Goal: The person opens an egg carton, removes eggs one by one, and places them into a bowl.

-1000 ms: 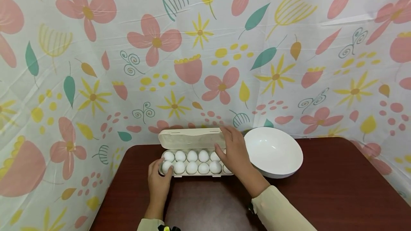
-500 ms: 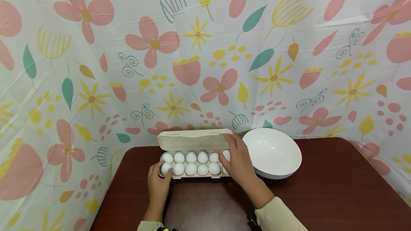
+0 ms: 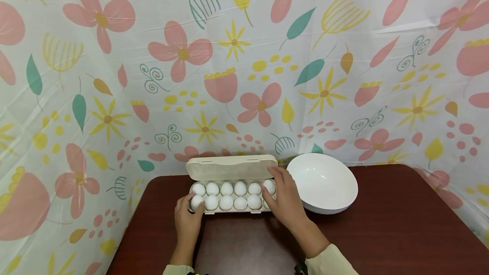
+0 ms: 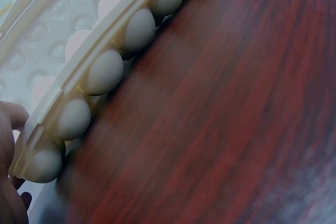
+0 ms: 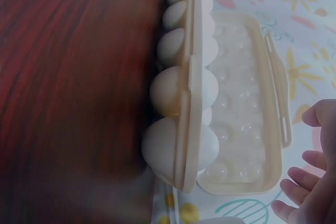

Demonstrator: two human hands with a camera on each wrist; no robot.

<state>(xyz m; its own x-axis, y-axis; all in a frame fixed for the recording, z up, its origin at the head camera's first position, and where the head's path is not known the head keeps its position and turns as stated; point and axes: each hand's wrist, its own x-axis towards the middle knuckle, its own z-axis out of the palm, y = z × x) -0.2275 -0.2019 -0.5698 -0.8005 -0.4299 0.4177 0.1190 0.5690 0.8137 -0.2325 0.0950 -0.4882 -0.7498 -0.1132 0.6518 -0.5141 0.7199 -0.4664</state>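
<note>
A person in pale sleeves, cut off by the frame, reaches over a dark red-brown desk whose near edge lies out of view. The left hand grasps the left end of a cream egg carton; the right hand is loose, holding nothing, beside the right end of the raised lid, though whether a fingertip touches it cannot be told. The carton sits near the desk's far edge, toward the far left corner, its long axis parallel to that edge and its open side facing the person. Smooth white eggs fill two rows of six, those at the right end partly hidden by the right hand. Behind them the dimpled lid leans back. A glossy white bowl stands to the right, by the far edge; a floral cloth hangs beyond, running out of frame.
</note>
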